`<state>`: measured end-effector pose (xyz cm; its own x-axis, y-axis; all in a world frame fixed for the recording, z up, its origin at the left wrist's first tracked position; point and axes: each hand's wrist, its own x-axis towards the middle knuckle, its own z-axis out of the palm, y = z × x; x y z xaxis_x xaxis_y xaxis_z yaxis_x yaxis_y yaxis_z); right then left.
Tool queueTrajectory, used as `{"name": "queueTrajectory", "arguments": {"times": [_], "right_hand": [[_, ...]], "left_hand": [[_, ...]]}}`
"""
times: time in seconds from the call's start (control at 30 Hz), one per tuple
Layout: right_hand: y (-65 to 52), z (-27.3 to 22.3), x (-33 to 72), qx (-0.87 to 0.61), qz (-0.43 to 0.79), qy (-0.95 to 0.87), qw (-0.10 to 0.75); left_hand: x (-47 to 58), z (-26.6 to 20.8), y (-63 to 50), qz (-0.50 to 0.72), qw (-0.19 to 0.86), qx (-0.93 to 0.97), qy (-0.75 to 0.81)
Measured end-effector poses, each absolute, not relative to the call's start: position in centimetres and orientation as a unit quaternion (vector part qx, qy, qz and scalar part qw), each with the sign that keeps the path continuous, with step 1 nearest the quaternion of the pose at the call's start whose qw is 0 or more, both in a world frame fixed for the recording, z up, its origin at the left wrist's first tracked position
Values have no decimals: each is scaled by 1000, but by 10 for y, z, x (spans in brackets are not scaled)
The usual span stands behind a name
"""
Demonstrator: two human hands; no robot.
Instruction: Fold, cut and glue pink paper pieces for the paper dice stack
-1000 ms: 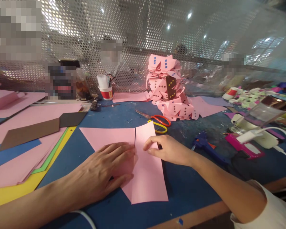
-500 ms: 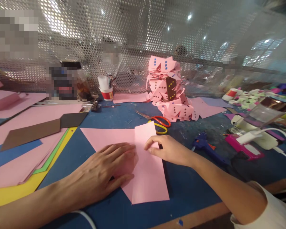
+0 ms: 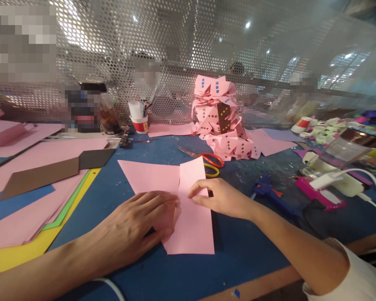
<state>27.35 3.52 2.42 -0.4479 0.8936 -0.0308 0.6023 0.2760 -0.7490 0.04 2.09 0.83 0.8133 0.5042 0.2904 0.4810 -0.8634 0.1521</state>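
Note:
A sheet of pink paper point(image 3: 192, 234) lies in front of me on the blue table, with its right part folded along a vertical crease. My left hand point(image 3: 141, 219) rests flat on the left part, fingers stretched towards the crease. On the folded part my right hand point(image 3: 217, 196) has bent fingers, thumb and forefinger drawn together on the paper by its right edge. Just beyond the paper lie scissors point(image 3: 213, 160) with red and yellow handles, partly covered by its top corner.
A pile of pink paper pieces with small coloured squares point(image 3: 217, 113) stands behind. To the right are a blue glue gun point(image 3: 269, 192) and a pink device point(image 3: 319, 194) with white cables. Coloured sheets point(image 3: 65, 213) lie left. A cup of tools point(image 3: 140, 123) stands by the perforated screen.
The pink paper has turned slightly under my hands; its left corner has shifted right and up, and its bottom edge has moved away from me. Both hands stay nearly in place.

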Motion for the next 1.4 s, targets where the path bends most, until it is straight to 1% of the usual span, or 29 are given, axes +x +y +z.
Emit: {"name": "queueTrajectory", "arguments": {"times": [0.17,0.67,0.8,0.97,1.13,1.4], "right_hand": [[35,24,272,-501,331,-781,171],[33,27,273,-498,324,-788,161],[34,24,273,-507,327,-779,173],[36,21,275,-503,337,-767,212],[34,23,276,-470,368,-769,229],[31,28,274,-480,348,-788,165]], "left_hand": [[0,8,21,155,40,951,263],[0,6,21,145,58,949,275],[-1,6,21,155,52,950,268],[-2,7,21,169,31,953,249],[-2,10,21,152,46,962,220],[0,10,21,161,52,962,214]]}}
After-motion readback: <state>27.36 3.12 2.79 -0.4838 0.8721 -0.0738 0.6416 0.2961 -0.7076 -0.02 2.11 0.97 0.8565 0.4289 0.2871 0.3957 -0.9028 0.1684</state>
